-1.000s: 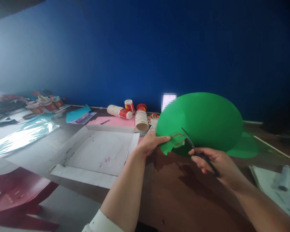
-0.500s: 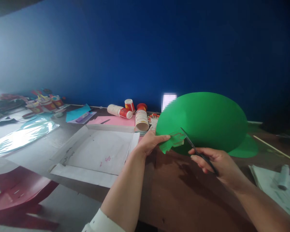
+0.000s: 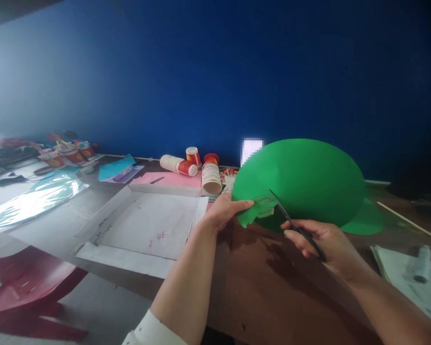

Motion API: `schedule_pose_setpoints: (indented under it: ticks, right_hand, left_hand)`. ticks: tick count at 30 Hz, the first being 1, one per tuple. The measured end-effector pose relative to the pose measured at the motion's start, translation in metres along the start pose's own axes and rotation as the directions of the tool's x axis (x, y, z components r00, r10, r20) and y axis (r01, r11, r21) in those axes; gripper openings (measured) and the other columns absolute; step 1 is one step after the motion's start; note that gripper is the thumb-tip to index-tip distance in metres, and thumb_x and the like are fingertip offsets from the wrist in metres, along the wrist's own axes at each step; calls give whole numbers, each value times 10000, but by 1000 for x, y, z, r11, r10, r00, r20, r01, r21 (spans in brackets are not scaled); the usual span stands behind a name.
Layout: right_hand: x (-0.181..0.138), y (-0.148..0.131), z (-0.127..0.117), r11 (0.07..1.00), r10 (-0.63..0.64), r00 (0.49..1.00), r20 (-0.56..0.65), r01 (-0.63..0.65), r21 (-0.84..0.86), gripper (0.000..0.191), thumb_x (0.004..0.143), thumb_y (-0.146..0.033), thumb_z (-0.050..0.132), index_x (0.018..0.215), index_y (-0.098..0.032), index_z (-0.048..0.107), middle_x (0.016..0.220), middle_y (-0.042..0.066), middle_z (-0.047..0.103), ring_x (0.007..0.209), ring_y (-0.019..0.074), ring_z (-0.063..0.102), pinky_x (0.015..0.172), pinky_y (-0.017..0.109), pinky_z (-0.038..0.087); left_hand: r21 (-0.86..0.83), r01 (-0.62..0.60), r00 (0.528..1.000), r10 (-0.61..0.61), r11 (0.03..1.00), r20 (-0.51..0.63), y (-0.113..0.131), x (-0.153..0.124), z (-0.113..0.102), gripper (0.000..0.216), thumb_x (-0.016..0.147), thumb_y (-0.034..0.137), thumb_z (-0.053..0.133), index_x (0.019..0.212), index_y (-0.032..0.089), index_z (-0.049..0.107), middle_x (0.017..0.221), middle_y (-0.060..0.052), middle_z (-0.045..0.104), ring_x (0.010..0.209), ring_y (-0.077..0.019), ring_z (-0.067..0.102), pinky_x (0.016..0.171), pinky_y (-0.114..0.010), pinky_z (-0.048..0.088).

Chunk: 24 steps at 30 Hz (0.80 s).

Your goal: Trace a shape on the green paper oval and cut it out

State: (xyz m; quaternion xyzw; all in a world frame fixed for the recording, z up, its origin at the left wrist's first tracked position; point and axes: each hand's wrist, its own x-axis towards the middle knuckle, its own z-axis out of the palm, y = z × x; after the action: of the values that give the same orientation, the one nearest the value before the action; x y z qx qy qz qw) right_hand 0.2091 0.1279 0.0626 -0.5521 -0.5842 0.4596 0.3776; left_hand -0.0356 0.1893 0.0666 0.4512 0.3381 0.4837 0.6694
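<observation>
A large green paper sheet [image 3: 301, 179] curves up over the brown table [image 3: 266, 287]. My left hand [image 3: 224, 211] pinches its jagged lower left edge, thumb on top. My right hand [image 3: 325, 247] grips black scissors [image 3: 290, 221] whose blades point up-left into the paper beside a pencilled outline [image 3: 263, 203]. A cut, notched strip hangs just below my left thumb.
A white cardboard tray [image 3: 143, 225] lies to the left. Behind it are pink paper [image 3: 172, 179], a lying white bottle [image 3: 177, 165], paper cups [image 3: 210, 178], cups with brushes [image 3: 66, 153] and a plastic sleeve [image 3: 28, 201]. A red chair [image 3: 25, 287] is low left; papers and a tube [image 3: 420, 263] lie right.
Almost nothing differs. The green sheet and both hands shifted very slightly, and the scissor blades stay at the same cut.
</observation>
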Motion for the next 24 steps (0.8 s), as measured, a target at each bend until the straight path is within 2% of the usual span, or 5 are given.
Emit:
schedule_pose_setpoints:
  ticks: [8, 16, 24]
  right_hand:
    - [0, -1, 1, 1000, -4, 1000, -2, 4, -23, 386, 709, -512, 796, 929, -195, 789, 510, -51, 510, 495, 92, 421, 460, 226, 342]
    - [-1, -1, 0, 999, -5, 1000, -11, 4, -32, 361, 709, -493, 801, 920, -199, 792, 508, -53, 518, 484, 85, 422, 458, 221, 332]
    - [-1, 2, -2, 1000, 21, 999, 36, -21, -3, 365, 736, -502, 792, 958, -212, 784, 543, -48, 532, 514, 89, 428, 464, 215, 323]
  left_hand:
    - [24, 13, 1000, -12, 1000, -23, -1, 1, -2, 477, 581, 358, 935, 971, 141, 767, 930, -101, 783, 741, -209, 718, 731, -321, 556]
    - [31, 1, 1000, -1, 1000, -25, -2, 1, -2, 468, 590, 369, 930, 969, 145, 774, 936, -103, 784, 748, -213, 716, 731, -321, 556]
    - [38, 11, 1000, -10, 999, -30, 0, 1, -2, 446, 601, 378, 922, 949, 136, 782, 909, -101, 783, 710, -186, 703, 715, -307, 557]
